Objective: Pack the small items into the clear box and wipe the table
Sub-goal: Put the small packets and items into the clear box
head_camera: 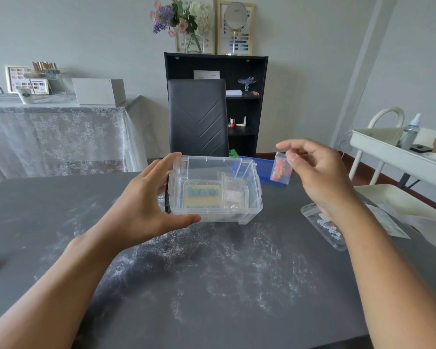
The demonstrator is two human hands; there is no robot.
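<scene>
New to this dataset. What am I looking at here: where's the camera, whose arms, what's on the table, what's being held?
There is no machine here: a person works with two bare hands, and the one picture comes from a wide-angle camera on their head, looking forward and down.

The left hand grips the left end of an open clear box standing on a dark grey table streaked with white dust. Inside the box lie a card of blue nail tips and some small clear bags.

The right hand pinches a small bag of orange-pink bits, held in the air to the right of the box.

A blue lid lies behind the box. A flat clear pouch of white beads lies on the table partly under the right wrist, not yet packed.
</scene>
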